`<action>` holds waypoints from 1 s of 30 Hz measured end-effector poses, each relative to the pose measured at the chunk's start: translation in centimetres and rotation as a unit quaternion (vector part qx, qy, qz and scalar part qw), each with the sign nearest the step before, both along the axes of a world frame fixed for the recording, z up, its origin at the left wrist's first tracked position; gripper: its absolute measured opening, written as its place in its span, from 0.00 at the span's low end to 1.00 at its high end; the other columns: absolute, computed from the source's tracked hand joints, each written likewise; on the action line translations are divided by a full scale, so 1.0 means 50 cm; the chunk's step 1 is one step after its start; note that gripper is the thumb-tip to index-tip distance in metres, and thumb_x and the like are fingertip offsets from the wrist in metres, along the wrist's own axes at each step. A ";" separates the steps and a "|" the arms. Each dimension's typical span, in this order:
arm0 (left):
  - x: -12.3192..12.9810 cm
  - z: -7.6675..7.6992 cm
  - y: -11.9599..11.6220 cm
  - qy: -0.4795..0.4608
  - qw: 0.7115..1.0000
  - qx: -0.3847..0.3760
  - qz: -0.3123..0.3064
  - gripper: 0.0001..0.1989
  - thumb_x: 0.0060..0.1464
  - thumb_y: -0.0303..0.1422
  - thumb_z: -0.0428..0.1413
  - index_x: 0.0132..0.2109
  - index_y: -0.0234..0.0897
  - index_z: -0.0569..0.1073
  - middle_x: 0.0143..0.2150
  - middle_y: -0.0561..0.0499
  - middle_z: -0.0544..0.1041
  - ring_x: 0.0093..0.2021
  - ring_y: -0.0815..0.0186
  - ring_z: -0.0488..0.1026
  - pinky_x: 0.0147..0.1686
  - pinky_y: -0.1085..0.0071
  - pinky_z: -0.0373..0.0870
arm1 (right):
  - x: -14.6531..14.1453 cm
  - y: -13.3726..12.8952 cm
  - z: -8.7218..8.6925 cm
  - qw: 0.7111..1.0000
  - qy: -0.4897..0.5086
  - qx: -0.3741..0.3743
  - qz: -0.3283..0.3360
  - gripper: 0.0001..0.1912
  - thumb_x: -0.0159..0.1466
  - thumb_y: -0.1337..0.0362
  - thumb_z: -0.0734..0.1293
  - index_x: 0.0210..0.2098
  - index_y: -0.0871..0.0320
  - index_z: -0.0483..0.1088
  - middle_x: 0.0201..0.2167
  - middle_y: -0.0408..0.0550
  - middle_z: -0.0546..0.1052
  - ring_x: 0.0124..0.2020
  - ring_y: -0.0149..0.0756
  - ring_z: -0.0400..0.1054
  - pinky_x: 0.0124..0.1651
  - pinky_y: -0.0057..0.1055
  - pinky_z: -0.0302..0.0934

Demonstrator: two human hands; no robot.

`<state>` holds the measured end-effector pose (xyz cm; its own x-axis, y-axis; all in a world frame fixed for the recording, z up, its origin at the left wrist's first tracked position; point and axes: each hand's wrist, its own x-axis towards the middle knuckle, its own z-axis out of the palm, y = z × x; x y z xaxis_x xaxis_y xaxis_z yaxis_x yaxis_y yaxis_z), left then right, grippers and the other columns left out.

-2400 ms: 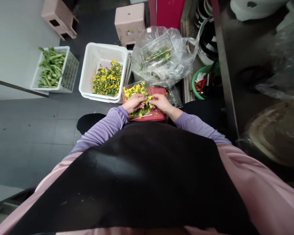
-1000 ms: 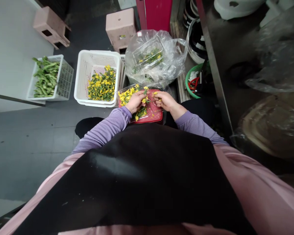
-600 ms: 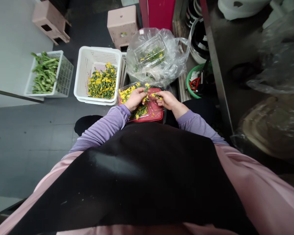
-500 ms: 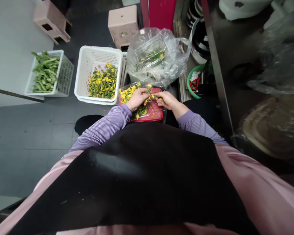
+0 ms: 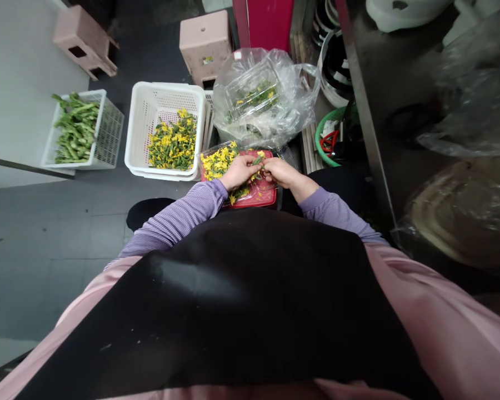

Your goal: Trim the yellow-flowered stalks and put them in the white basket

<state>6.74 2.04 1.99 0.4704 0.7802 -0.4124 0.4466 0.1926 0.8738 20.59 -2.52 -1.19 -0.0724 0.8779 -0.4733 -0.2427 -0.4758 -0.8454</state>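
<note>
Above a red lid-like tray (image 5: 263, 194), my left hand (image 5: 238, 171) is closed on a small green sprig with a yellow flower (image 5: 257, 160). My right hand (image 5: 281, 171) pinches at the same spot, its fingertips almost touching those of the left. What the right fingers hold is too small to make out. Left of my hands, a clear plastic box (image 5: 202, 161) holds a heap of yellow-flowered sprigs (image 5: 219, 161). More sprigs (image 5: 239, 193) lie on the near side, partly under my left hand.
A white basket (image 5: 144, 100) of yellow-flowered sprigs stands to the left, and another basket (image 5: 112, 125) with thick green stalks stands farther off. A clear plastic bag (image 5: 294, 89) with a flower-filled box lies ahead. A green basin (image 5: 323, 125) and metal shelf edge (image 5: 369, 116) are right; stools (image 5: 206, 44) stand behind.
My hands have come closer together, the right moving slightly left to meet the left at the sprig. The whole view has shifted slightly.
</note>
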 end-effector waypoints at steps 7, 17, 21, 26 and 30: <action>-0.006 -0.013 0.012 -0.031 0.998 -0.053 0.018 0.09 0.57 0.23 0.64 0.29 0.31 0.74 0.18 0.59 0.67 0.16 0.78 0.58 0.19 0.77 0.56 | 0.002 -0.004 0.014 0.994 -0.107 0.011 0.023 0.09 0.58 0.79 0.67 0.25 0.61 0.72 0.14 0.38 0.64 0.15 0.23 0.51 0.18 0.22 0.42; -0.006 -0.001 0.000 -0.009 0.995 -0.051 0.080 0.11 0.62 0.21 0.59 0.29 0.30 0.74 0.18 0.60 0.66 0.14 0.78 0.59 0.18 0.77 0.56 | 0.025 0.000 0.004 0.996 0.000 0.023 -0.085 0.21 0.65 0.57 0.75 0.24 0.58 0.65 0.15 0.36 0.61 0.14 0.20 0.46 0.15 0.21 0.40; -0.005 0.005 -0.004 0.009 0.997 -0.034 0.075 0.12 0.62 0.21 0.60 0.28 0.31 0.74 0.17 0.60 0.66 0.14 0.78 0.59 0.17 0.77 0.54 | 0.011 -0.001 0.005 0.995 -0.019 0.030 -0.098 0.11 0.65 0.63 0.75 0.32 0.59 0.70 0.17 0.37 0.66 0.15 0.22 0.52 0.17 0.20 0.46; -0.001 0.019 -0.008 0.044 0.998 -0.009 0.049 0.10 0.61 0.23 0.60 0.30 0.30 0.77 0.15 0.60 0.64 0.14 0.77 0.58 0.18 0.77 0.51 | 0.009 0.002 -0.001 0.992 -0.032 0.010 -0.120 0.07 0.60 0.70 0.72 0.32 0.59 0.69 0.16 0.35 0.66 0.15 0.22 0.48 0.18 0.21 0.41; 0.002 0.029 -0.010 0.065 0.997 -0.005 0.039 0.09 0.62 0.23 0.59 0.32 0.30 0.79 0.16 0.60 0.64 0.15 0.76 0.58 0.19 0.76 0.53 | 0.013 0.008 -0.006 0.981 -0.149 0.039 -0.117 0.07 0.56 0.71 0.71 0.27 0.58 0.69 0.17 0.38 0.67 0.19 0.27 0.56 0.23 0.25 0.49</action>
